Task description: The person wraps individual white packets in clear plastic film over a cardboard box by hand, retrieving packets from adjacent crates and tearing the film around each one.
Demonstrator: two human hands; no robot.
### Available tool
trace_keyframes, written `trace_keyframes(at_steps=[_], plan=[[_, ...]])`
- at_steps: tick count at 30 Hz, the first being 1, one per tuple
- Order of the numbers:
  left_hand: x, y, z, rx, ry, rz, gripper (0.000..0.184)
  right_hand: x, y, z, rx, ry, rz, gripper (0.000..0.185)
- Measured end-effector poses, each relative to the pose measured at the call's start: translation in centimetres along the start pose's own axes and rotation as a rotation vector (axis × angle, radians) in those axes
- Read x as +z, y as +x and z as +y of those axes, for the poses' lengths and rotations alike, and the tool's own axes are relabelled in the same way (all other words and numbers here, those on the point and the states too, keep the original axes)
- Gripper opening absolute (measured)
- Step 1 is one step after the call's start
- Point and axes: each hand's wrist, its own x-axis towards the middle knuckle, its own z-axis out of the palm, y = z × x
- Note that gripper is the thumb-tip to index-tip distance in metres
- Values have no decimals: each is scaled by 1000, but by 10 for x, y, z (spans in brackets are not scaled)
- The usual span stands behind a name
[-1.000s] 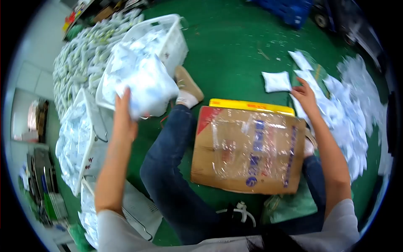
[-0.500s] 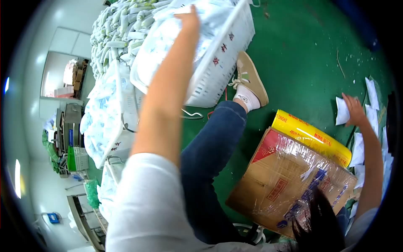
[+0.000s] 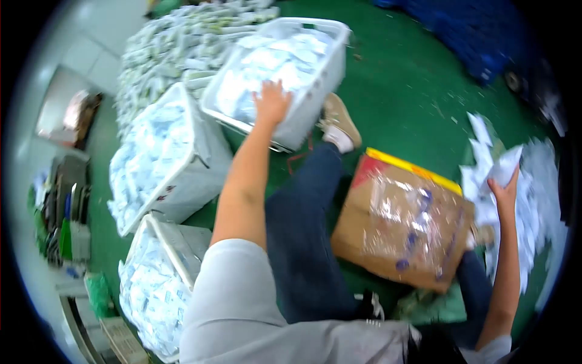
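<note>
My left hand rests at the near edge of a white plastic basket, its fingers spread. Pale blue-white packets fill that basket. At the right, my right hand grips a flat white packet between thumb and fingers. More white packets lie in a loose pile around and beneath it. A taped cardboard box lies between my legs, with a yellow roll along its far side.
Two more baskets of packets, one upper and one lower, stand at the left. Behind them is a large heap of white-wrapped green produce. Blue material lies at the upper right on the green floor.
The view has shifted, showing more baskets and the pile. My left hand has gone from the basket's far part to its near edge. The right hand now lifts a packet over the pile.
</note>
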Motion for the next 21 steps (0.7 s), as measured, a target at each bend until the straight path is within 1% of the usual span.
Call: trace_keyframes(at_steps=[1,2,3,4,5,6,7,8,9,10,12,13,14,15,16,17,18,19,20,21], plan=[[9,-12,-10,31,-86,30,71,-33,-21,-34,29,-36,16,109],[33,-14,-22,80,-268,151,71,-64,-41,-77,51,-73,38,109],[14,-33,-14,194,-227,144,71,-96,-60,-103,108,-46,53,107],[-16,-57,2,158,-115,21,68,-124,-79,-136,114,-24,57,99],[-3,-74,-6,211,-18,167,53,-153,-98,-157,83,-44,111,95],[-27,-94,14,55,100,62,35,-177,-115,-178,51,-56,155,92],[-18,-98,9,130,137,231,28,-202,-131,-199,22,-81,161,88],[-9,-97,3,156,119,253,19,-225,-143,-212,-3,-30,163,89],[-4,-92,1,139,103,221,14,-241,-154,-226,-3,46,192,84],[-2,-92,-1,120,96,192,11,-256,-160,-240,-8,131,222,79],[5,-98,-3,161,51,148,13,-279,-164,-260,23,286,262,68],[7,-88,-12,179,56,148,15,-309,-160,-244,-9,258,217,59],[9,-85,-16,214,94,155,17,-311,-167,-243,12,257,241,61],[-2,-91,-12,208,127,145,17,-307,-182,-245,40,249,274,62],[4,-95,-14,140,123,119,16,-300,-197,-246,62,240,297,64],[-10,-111,-11,161,86,151,15,-292,-213,-246,88,241,326,66],[-26,-125,-4,116,94,112,11,-283,-232,-245,123,245,349,67],[-35,-142,-6,126,40,117,6,-273,-249,-245,161,247,370,69],[-40,-159,0,132,-32,120,10,-264,-263,-249,198,244,397,71],[-54,-176,12,114,-15,122,14,-256,-275,-252,233,254,413,72]])
